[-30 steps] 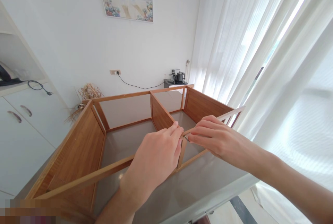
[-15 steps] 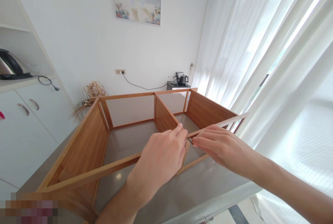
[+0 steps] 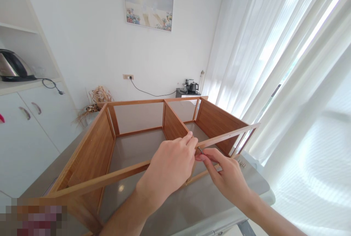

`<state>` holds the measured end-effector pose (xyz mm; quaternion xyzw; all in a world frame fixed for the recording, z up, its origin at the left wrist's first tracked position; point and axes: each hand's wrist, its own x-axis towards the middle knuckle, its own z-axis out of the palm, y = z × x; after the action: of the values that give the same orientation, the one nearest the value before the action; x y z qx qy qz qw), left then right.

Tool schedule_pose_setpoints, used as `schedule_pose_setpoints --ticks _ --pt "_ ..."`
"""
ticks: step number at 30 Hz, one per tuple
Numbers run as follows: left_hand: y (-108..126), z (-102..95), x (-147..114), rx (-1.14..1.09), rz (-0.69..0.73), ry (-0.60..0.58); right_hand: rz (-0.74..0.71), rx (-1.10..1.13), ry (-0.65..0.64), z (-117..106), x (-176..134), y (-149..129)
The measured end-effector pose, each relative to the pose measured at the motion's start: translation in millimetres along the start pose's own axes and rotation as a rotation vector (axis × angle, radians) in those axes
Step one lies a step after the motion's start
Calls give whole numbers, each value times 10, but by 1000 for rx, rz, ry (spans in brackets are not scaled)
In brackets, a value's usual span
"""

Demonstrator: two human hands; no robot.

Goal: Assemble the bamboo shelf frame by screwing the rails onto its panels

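Observation:
A wooden frame (image 3: 128, 172) with slatted panels lies across the grey table. My left hand (image 3: 171, 159) is closed round its front rail, where the middle panel (image 3: 175, 119) meets it; the fingertips are partly hidden behind the wood. Just to the right, my right hand (image 3: 226, 170) pinches a small dark metal hex key (image 3: 201, 151) between thumb and fingers. The key's tip touches the rail at the joint beside my left fingers. Whatever it engages is too small to make out.
Several small screws (image 3: 242, 163) stand on the grey table (image 3: 208, 199) to the right. Behind the frame are a coffee maker (image 3: 193, 87) on a small cabinet and dried plants (image 3: 97, 99). A kettle (image 3: 12, 66) sits on the left counter; white curtains (image 3: 274, 64) hang at right.
My right hand has turned and dropped lower, from lying over the right rail to pinching the hex key from below. My left hand keeps its hold on the frame.

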<state>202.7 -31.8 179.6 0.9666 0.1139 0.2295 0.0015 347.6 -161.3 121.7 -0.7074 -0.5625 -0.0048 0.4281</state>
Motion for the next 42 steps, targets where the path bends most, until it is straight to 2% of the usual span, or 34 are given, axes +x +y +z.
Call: schedule_pose_setpoints --ticks 7,13,15,20,23,27,34,42 --pt "0 3 -4 -1 3 2 149 250 41 168 -14 -69" --pt "2 -15 -6 -13 4 -14 127 179 44 117 -92 -45" --pt "7 -22 -2 -16 -2 -18 48 86 60 60 -107 -7" --pt "14 -40 9 -23 -11 -30 -351 -194 54 -150 16 106" --pt "9 -37 13 -26 -11 -24 -502 -280 53 -267 117 125" --pt "8 -34 16 -30 -12 -31 -573 -332 58 -342 179 109" --pt "6 -33 18 -18 -18 -34 -697 -370 70 -343 191 89" --pt "1 -16 11 -26 -24 -26 -757 -425 39 -407 227 83"
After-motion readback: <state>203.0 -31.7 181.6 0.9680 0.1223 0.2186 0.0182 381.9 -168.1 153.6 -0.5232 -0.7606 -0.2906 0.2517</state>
